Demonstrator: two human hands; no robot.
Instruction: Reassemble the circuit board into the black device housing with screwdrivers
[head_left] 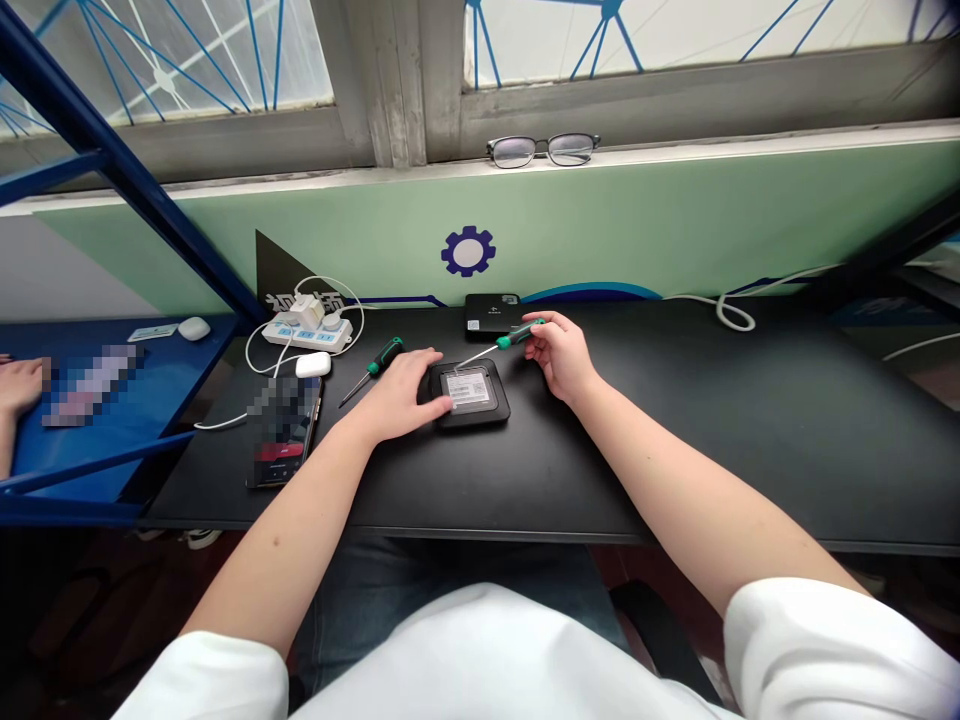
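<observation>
A black square device with a white label in its recessed top lies flat on the black desk. My left hand holds its left side, thumb on the front left corner and fingers at the back left. In my right hand, closed fingers pinch the green and black handle of a screwdriver. Its thin metal shaft slants down to the left, the tip at the label's upper left edge. Whether the tip touches is too small to tell. Another screwdriver lies just behind my left hand.
A black box stands behind the device. To the left are a power strip with white cables, an earbud case and a phone. Glasses rest on the sill. Another person's hand is at the blue desk.
</observation>
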